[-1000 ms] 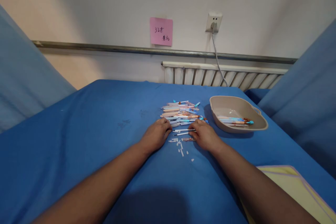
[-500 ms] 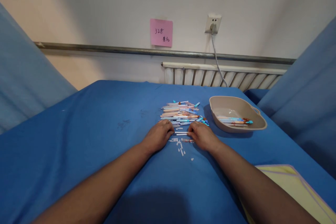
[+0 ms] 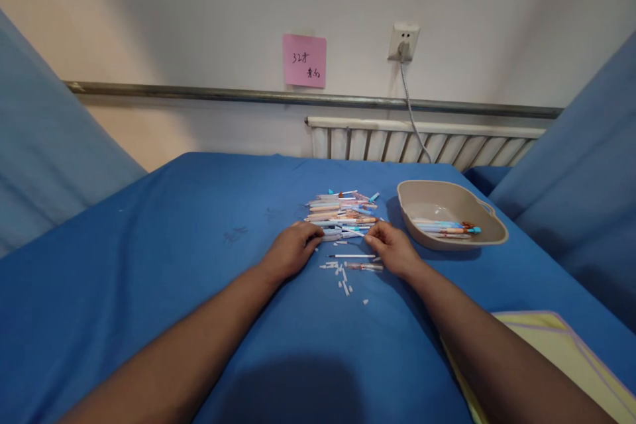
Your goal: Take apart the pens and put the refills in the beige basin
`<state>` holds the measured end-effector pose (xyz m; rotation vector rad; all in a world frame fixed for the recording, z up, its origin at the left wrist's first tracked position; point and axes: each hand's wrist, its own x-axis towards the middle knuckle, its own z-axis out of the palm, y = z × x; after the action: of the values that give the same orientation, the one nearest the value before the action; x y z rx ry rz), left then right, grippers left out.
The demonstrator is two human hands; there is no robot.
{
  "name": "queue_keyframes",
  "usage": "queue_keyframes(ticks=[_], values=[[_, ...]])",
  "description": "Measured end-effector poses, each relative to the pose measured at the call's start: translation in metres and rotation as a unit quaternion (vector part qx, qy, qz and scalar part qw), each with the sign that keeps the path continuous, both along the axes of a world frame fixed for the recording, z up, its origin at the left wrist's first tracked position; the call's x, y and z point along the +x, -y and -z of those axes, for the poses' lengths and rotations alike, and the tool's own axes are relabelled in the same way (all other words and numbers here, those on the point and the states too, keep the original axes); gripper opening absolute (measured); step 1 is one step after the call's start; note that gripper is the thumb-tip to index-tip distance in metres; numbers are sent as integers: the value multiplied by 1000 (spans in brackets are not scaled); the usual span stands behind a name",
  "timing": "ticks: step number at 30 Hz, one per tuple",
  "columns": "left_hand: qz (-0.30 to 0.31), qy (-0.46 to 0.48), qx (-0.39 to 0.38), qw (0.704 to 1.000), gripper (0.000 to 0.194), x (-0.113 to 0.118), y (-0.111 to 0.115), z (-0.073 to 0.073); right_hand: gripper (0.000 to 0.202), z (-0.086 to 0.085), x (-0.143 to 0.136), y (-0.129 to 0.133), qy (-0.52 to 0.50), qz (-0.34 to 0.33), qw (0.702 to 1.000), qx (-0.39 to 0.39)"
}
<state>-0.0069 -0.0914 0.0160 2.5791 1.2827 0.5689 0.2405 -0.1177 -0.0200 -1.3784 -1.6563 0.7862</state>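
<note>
A pile of pens [image 3: 340, 207] in pastel colours lies on the blue cloth in front of me. My left hand [image 3: 295, 246] is at the pile's left end, its fingers curled together against the pen tips; what they hold is hidden. At the right end my right hand [image 3: 395, 250] pinches the end of a slim white pen [image 3: 354, 232] slanting over the pile. Just below lies a thin white pen refill [image 3: 352, 256] with a dark tip, apart from both hands. Under it rests a clear pen barrel [image 3: 365, 267], with several small white pen parts [image 3: 344, 281] scattered to its left.
A beige basin [image 3: 450, 192] holding several pens [image 3: 444, 228] stands at the right. A yellow cloth [image 3: 546, 344] lies at the lower right. Behind the blue-covered table [image 3: 199, 205] are a metal rail [image 3: 223, 94], a radiator [image 3: 397, 139] and a plugged-in cable [image 3: 410, 106].
The white refill that both hands held between them now lies released on the cloth. Both hands have moved slightly up to the pile, and the right also outward. The clear barrel is more exposed.
</note>
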Motion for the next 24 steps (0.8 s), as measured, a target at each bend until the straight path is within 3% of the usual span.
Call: queue_keyframes(ticks=[9, 13, 17, 20, 24], values=[[21, -36, 22, 999, 16, 13, 8, -1, 19, 5, 0, -3, -77, -2, 997, 1], [-18, 63, 22, 998, 17, 5, 4, -4, 19, 4, 1, -3, -95, 5, 995, 14], [-96, 205, -60, 972, 27, -7, -6, -3, 19, 1, 0, -2, -107, -8, 994, 13], [-83, 275, -114, 951, 33, -10, -9, 0, 19, -2, -3, 1, -109, -33, 993, 7], [-54, 272, -137, 951, 35, -5, -4, -1, 17, -7, -6, 7, -90, -46, 995, 8]])
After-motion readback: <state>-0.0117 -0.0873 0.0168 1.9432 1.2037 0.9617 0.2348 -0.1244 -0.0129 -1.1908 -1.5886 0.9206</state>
